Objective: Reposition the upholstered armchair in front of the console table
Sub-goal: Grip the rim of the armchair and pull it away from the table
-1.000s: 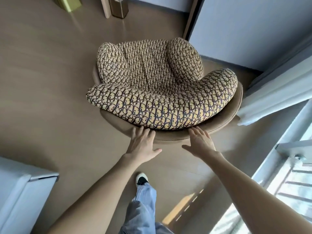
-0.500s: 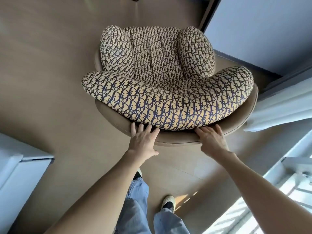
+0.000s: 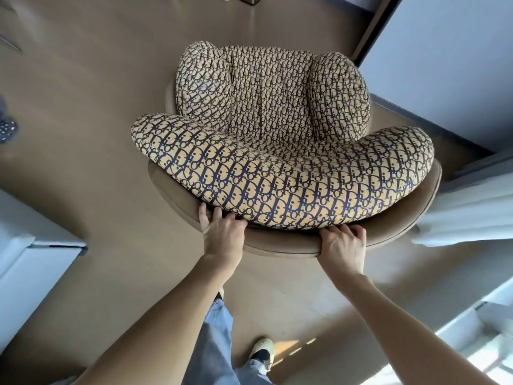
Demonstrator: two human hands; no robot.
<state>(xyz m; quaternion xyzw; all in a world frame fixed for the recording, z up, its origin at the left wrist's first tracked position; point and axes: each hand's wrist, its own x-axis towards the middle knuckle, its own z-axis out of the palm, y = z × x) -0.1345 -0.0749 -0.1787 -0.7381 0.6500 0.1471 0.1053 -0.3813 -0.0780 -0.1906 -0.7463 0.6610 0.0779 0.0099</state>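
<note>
Both hands — left hand (image 3: 222,234), right hand (image 3: 342,245) — gripping armchair (image 3: 277,151) back rim

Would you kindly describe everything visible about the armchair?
The armchair is a low, rounded tub seat standing upright on the brown floor. Its plump cushions carry a dark repeating pattern on beige; the smooth tan shell looks like leather. Seen from behind, both hands, left hand and right hand, grip its back rim.

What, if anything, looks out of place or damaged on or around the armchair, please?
Nothing stands out. The armchair looks intact, its cushions seated in the shell, with the left hand and right hand gripping its back rim.
</note>
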